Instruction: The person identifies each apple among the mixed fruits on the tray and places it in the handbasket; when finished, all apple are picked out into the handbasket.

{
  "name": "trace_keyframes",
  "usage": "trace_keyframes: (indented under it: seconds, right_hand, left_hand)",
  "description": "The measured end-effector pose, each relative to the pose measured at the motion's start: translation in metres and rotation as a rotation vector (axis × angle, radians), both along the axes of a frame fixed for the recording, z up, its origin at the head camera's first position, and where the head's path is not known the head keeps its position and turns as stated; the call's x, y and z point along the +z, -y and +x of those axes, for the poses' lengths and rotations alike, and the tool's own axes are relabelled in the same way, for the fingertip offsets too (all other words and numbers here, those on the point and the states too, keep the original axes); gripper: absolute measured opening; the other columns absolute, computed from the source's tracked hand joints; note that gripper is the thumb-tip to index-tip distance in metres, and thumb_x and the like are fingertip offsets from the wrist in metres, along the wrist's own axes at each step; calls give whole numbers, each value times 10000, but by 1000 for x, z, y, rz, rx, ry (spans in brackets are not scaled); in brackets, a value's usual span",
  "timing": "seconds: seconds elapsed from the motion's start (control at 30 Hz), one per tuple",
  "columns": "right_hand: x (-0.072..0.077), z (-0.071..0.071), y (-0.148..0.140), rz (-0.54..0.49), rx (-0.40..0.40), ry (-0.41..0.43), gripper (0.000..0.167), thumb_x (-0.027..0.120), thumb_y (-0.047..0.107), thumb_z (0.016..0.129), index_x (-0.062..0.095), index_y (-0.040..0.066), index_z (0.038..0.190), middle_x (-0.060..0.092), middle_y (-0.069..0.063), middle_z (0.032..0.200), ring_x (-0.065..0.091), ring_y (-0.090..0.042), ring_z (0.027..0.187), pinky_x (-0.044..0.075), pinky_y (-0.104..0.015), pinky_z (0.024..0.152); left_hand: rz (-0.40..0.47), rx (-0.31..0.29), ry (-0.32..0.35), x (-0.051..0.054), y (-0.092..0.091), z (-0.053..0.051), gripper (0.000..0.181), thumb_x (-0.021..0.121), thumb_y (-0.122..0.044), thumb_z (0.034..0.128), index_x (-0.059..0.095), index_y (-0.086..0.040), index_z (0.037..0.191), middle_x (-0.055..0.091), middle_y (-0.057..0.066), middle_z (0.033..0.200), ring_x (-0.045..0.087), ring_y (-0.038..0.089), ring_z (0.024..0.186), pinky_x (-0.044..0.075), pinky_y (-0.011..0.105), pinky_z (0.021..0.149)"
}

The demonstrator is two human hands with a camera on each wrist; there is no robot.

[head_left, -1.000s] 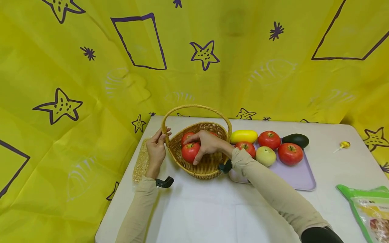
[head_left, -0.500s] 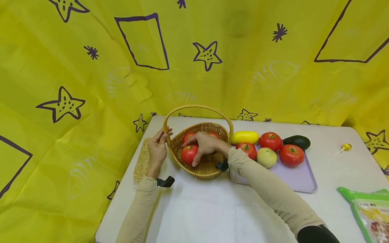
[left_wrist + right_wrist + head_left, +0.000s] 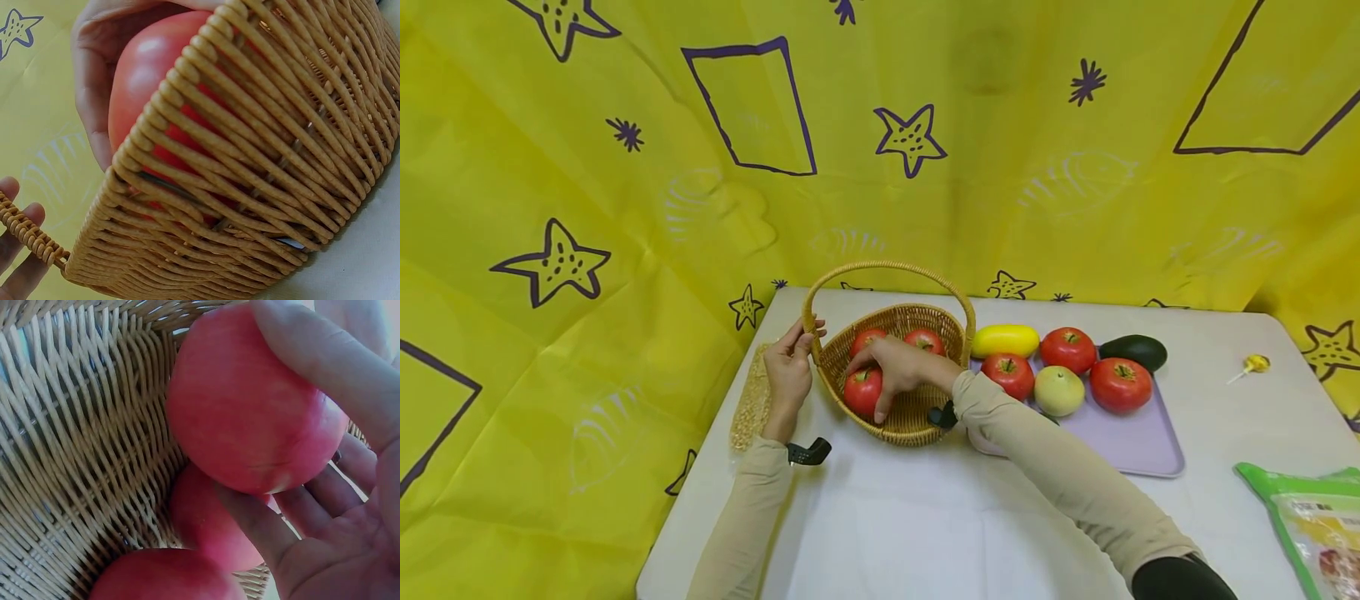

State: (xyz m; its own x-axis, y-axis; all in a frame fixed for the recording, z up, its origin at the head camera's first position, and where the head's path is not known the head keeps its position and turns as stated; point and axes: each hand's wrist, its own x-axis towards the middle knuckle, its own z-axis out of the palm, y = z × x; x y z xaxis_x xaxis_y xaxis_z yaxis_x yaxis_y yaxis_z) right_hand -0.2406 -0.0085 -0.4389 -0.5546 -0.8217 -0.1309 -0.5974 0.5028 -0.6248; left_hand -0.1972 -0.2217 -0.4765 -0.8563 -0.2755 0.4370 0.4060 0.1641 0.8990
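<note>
My left hand [image 3: 787, 377] grips the left side of the wicker basket's handle [image 3: 887, 266]; in the left wrist view its fingers [image 3: 24, 262] curl round the handle's base. Inside the basket [image 3: 917, 433], my right hand [image 3: 904, 367] holds a red tomato-like fruit [image 3: 862, 390] near the left wall. The right wrist view shows thumb and fingers round this red fruit [image 3: 250, 406], with a red fruit [image 3: 209, 519] below it and another [image 3: 165, 575] lower down. In the head view those two lie at the back of the basket, one [image 3: 867, 340] partly behind the hand, the other [image 3: 925, 340] right of it.
Right of the basket, a lilac tray [image 3: 1138, 437] bears several red fruits [image 3: 1120, 385], a pale round fruit [image 3: 1058, 392], a yellow one [image 3: 1006, 341] and a dark green one [image 3: 1133, 352]. A grain-filled bag [image 3: 751, 408] lies left, a lollipop [image 3: 1255, 363] and green-edged bag [image 3: 1318, 517] right.
My right hand has moved slightly left and toward the basket's near side with the red fruit, uncovering more of the back fruits. My left hand keeps its grip on the handle.
</note>
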Motion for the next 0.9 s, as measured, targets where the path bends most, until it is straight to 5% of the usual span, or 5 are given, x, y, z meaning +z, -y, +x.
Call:
trace_keyframes:
  seconds: [0.2, 0.63, 0.9]
  right_hand:
    - [-1, 3, 2, 37, 5, -7, 823, 1070, 215, 595, 735, 145, 1343, 717, -37, 1346, 608, -246, 1278, 516, -417, 1128]
    - [1, 1, -2, 50, -1, -3, 806, 1054, 276, 638, 728, 97, 1353, 711, -49, 1381, 608, -269, 1319, 510, -427, 1145]
    - [4, 4, -6, 70, 25, -26, 804, 1016, 331, 710, 690, 76, 1399, 679, -76, 1434, 591, -287, 1368, 481, -435, 1186]
  left_hand:
    - [11, -9, 1, 0, -1, 1, 300, 590, -1, 1060, 705, 66, 1329, 740, 316, 1189, 769, 369, 1054, 607, 198, 941]
    - [11, -8, 6, 2, -1, 1, 312, 572, -17, 1073, 699, 49, 1349, 737, 304, 1208, 708, 513, 1108, 598, 178, 944]
    - [10, -3, 20, 3, -1, 2, 314, 580, -27, 1070, 699, 46, 1351, 738, 300, 1212, 754, 398, 1082, 608, 199, 943]
